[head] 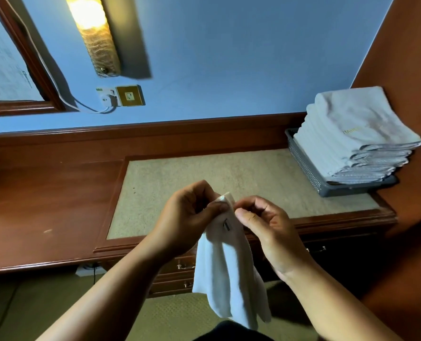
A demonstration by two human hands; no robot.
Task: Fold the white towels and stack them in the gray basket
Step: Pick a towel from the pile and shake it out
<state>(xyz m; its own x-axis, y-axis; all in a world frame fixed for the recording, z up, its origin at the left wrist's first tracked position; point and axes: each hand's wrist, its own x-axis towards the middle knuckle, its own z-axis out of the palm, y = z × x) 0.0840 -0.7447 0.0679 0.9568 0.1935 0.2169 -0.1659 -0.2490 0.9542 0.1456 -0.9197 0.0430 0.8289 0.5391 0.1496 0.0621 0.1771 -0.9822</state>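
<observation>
A white towel (225, 274) hangs unfolded in front of the desk, held up by its top corner. My left hand (188, 217) pinches that corner between thumb and fingers. My right hand (266, 222) is right beside it with fingers curled; its fingertips touch the towel's top edge. A small dark tag shows on the towel below the corner. At the desk's right end stands the gray basket (308, 168), with a tall stack of folded white towels (354, 139) rising above its rim.
The wooden desk (44, 205) has a beige inset pad (229, 173) under my hands. Behind it are a blue wall, a lit wall lamp (94, 33), a socket with a plugged cable (111, 98) and a mirror frame. A wooden panel (411, 70) stands at right. Drawers are below.
</observation>
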